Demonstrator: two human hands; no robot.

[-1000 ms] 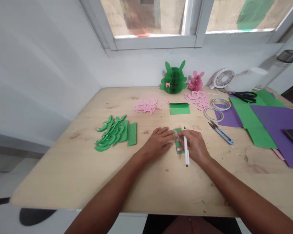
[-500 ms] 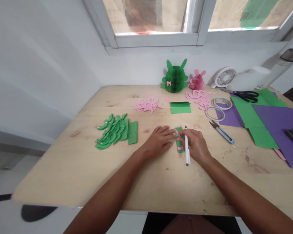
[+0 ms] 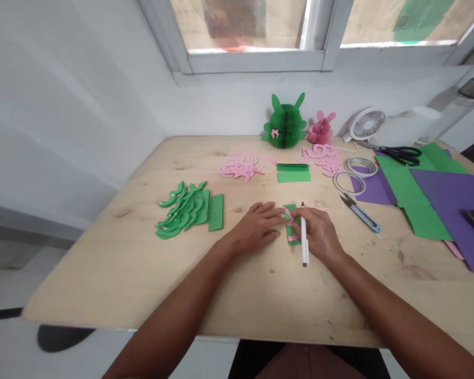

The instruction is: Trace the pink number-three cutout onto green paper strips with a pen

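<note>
A small green paper strip point(image 3: 290, 231) lies on the wooden table between my hands, with a pink paper cutout point(image 3: 288, 215) on top of it. My left hand point(image 3: 258, 226) rests flat on the table, fingers spread, its fingertips at the strip's left edge by the cutout. My right hand point(image 3: 318, 231) is closed around a white marker pen point(image 3: 304, 239), held upright with its dark tip pointing away from me. The right fingertips also touch the pink cutout and partly cover the strip.
Green cutouts point(image 3: 181, 213) lie left, pink cutouts point(image 3: 240, 167) farther back. Behind stand a green honeycomb paper figure point(image 3: 286, 126) and a pink one point(image 3: 321, 130). To the right are tape rolls point(image 3: 349, 183), thread snips point(image 3: 359, 213), scissors point(image 3: 401, 155), a fan point(image 3: 366, 125) and purple paper point(image 3: 454, 205).
The camera view has shifted slightly. Both hands stay at the green strip, with the marker still in my right hand; otherwise little differs.
</note>
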